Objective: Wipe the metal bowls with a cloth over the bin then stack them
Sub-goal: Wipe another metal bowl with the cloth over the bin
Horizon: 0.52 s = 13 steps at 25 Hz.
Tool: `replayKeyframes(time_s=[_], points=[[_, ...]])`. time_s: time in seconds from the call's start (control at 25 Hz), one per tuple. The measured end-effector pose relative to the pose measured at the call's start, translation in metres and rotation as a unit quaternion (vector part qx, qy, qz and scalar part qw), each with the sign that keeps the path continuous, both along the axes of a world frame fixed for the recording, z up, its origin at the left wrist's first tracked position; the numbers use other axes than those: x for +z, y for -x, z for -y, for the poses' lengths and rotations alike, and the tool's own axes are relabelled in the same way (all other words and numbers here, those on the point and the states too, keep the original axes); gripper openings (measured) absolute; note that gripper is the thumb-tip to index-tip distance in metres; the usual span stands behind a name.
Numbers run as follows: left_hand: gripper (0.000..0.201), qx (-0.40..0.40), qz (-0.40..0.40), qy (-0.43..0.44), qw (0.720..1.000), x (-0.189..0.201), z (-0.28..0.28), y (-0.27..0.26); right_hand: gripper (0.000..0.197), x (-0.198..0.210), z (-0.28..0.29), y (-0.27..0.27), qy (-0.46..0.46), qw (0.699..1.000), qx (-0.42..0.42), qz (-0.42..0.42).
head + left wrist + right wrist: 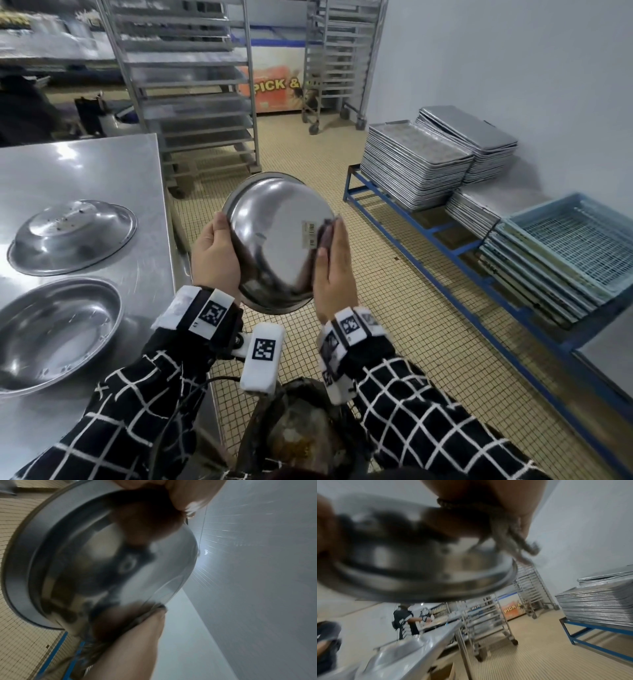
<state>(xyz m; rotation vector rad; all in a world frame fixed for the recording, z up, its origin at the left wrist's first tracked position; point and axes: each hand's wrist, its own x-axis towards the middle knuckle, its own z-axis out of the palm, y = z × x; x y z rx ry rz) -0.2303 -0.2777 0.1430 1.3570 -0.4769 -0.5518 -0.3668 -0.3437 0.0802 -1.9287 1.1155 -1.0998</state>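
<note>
Head view: a round, shiny metal bowl (277,240) is held up in the air between both hands, tilted so its rounded outside faces the camera, above a dark bin (301,431) on the tiled floor. The left hand (215,253) grips the bowl's left rim, thumb on the outer wall and the other fingers hidden behind. The right hand (334,270) lies flat against the bowl's right side with straight fingers, pressing a dark, crumpled cloth (325,233) onto the metal just beside a small white barcode sticker (309,234).

The left wrist view shows the same bowl filling the frame, with the cloth (147,615) squeezed between it and the right hand (the picture is blurred). In the right wrist view the cloth (510,536) hangs from under the fingers (527,507) onto the bowl's wall.

On the steel table (113,161) to the left sit two more metal bowls, apart: an upside-down one (73,236) farther off and an upright one (58,329) nearer. Stacks of metal baking trays (414,168) rest on a blue frame (424,236) along the right wall.
</note>
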Motion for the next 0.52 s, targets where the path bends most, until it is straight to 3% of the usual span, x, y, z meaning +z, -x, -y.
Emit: replayKeyframes(time_s=[0.12, 0.24, 0.32, 0.4, 0.52], points=[[0.041, 0.013, 0.021, -0.019, 1.000, -0.005, -0.002, 0.006, 0.058, -0.015, -0.035, -0.014, 0.098, 0.990, 0.051, -0.091], [0.051, -0.012, 0.063, -0.038, 0.997, -0.012, -0.004, 0.012, 0.057, 0.009, -0.030, -0.026, 0.161, 0.983, 0.048, -0.079], [0.051, -0.042, 0.059, -0.045, 0.996, -0.017, -0.006, 0.015, 0.055, 0.024, -0.011, -0.023, 0.191, 0.979, -0.001, -0.076], [0.042, -0.065, 0.062, -0.042, 0.995, -0.017, -0.008, 0.015, 0.049, 0.034, 0.010, -0.009, 0.135, 0.989, -0.045, -0.044], [0.041, -0.070, 0.097, -0.055, 0.991, -0.014, -0.011, 0.007, 0.035, 0.024, 0.022, 0.020, -0.077, 0.994, -0.062, 0.037]])
